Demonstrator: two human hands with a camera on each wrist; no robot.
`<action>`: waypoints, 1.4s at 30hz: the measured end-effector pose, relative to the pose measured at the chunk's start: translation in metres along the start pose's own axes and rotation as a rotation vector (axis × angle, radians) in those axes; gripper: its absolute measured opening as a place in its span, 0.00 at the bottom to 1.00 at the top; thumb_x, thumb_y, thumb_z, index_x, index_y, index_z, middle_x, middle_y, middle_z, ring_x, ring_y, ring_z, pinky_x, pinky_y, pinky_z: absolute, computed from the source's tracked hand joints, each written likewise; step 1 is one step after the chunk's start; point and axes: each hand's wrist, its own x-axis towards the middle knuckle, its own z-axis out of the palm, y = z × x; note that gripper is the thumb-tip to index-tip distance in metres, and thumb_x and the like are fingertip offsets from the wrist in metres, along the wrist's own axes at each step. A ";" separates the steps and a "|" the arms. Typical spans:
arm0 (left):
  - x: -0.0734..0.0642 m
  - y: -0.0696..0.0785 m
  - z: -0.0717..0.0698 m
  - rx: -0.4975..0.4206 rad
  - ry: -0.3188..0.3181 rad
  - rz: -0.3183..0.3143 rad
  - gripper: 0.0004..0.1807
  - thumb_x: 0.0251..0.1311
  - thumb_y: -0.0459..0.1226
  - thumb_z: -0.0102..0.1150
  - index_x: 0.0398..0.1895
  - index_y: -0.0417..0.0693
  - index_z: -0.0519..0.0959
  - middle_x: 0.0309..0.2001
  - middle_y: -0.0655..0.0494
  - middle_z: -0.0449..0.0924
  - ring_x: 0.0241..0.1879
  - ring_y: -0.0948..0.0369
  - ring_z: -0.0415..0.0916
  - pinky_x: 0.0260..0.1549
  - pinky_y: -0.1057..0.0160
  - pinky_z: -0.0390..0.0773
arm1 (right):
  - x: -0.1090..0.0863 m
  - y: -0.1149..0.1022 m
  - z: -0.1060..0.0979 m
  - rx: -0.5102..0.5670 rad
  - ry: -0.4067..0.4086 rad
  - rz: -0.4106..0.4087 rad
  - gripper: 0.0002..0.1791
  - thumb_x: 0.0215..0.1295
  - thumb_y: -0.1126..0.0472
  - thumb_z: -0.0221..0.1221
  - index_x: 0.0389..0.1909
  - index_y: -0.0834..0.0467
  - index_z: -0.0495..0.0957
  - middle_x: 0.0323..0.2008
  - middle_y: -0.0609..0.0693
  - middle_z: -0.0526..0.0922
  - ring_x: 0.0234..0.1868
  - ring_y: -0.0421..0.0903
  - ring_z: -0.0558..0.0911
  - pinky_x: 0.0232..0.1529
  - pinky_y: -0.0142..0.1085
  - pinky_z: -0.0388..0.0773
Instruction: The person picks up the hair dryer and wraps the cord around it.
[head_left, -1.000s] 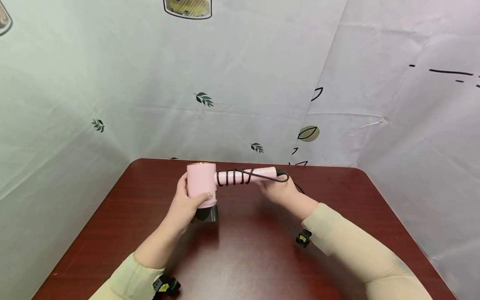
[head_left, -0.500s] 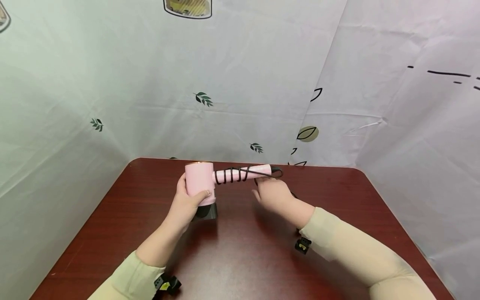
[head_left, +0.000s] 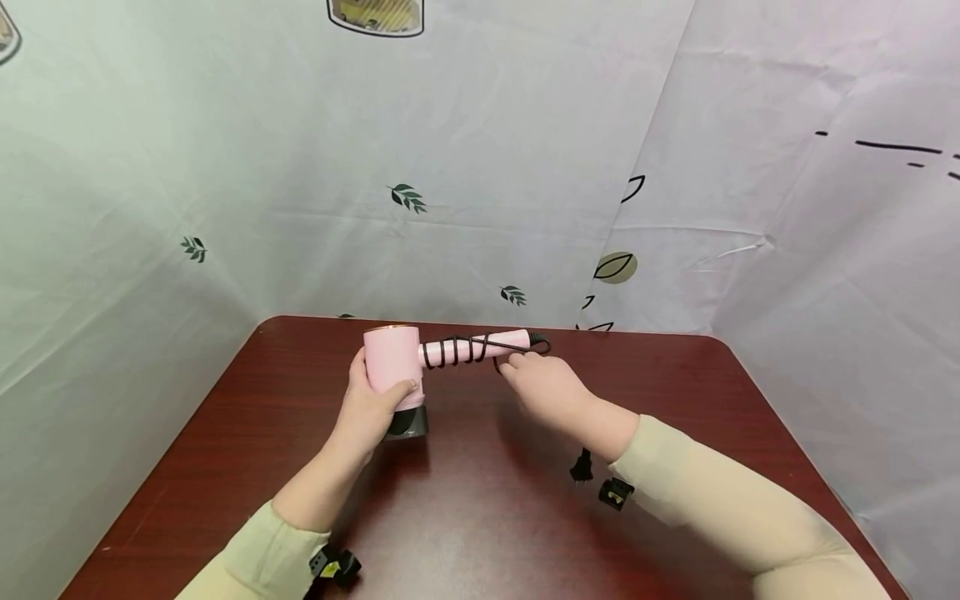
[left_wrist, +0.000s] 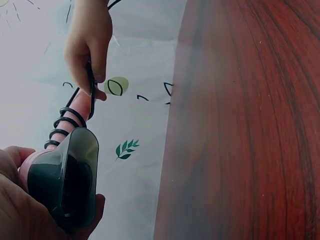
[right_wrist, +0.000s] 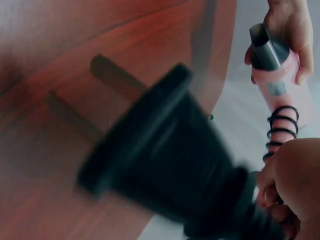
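Observation:
A pink hair dryer (head_left: 390, 354) with a dark nozzle (head_left: 408, 423) is held above the table, its handle pointing right. My left hand (head_left: 366, 414) grips the barrel from the left, thumb across the front. A black cord (right_wrist: 283, 119) winds in several loops round the handle. At the handle's end, my right hand (head_left: 551, 392) pinches the cord between thumb and fingers, as the left wrist view shows. The cord's black plug (head_left: 581, 467) dangles below the right wrist, prongs down; it looms large and blurred in the right wrist view.
The dark red wooden table (head_left: 480, 517) has rounded far corners. Behind it and at both sides hangs a pale cloth (head_left: 480, 150) with printed leaves. Black wrist cameras sit under both sleeves.
The hair dryer has shifted slightly left with my left hand. My right hand has moved from behind the handle's end to its near side, and the hanging plug has come into view.

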 end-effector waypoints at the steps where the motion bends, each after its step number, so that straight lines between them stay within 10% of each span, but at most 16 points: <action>1: 0.001 -0.001 0.000 0.001 -0.002 -0.002 0.52 0.60 0.33 0.63 0.79 0.48 0.39 0.68 0.41 0.58 0.62 0.46 0.63 0.59 0.48 0.68 | 0.000 0.002 -0.001 -0.008 0.018 -0.015 0.12 0.60 0.69 0.62 0.44 0.55 0.81 0.34 0.49 0.77 0.32 0.49 0.78 0.23 0.42 0.75; 21: -0.003 -0.002 -0.005 0.002 0.014 -0.012 0.51 0.58 0.33 0.65 0.77 0.45 0.42 0.67 0.39 0.59 0.61 0.46 0.63 0.58 0.49 0.68 | 0.006 0.040 -0.006 0.056 0.437 -0.064 0.13 0.60 0.51 0.69 0.40 0.53 0.80 0.28 0.47 0.69 0.20 0.46 0.71 0.15 0.40 0.68; 42: -0.005 -0.003 -0.007 0.105 -0.083 0.060 0.52 0.54 0.32 0.67 0.77 0.48 0.44 0.63 0.41 0.63 0.56 0.46 0.68 0.52 0.50 0.73 | 0.008 0.058 -0.013 0.184 0.254 -0.145 0.07 0.58 0.49 0.70 0.28 0.46 0.84 0.28 0.39 0.73 0.25 0.36 0.74 0.23 0.35 0.72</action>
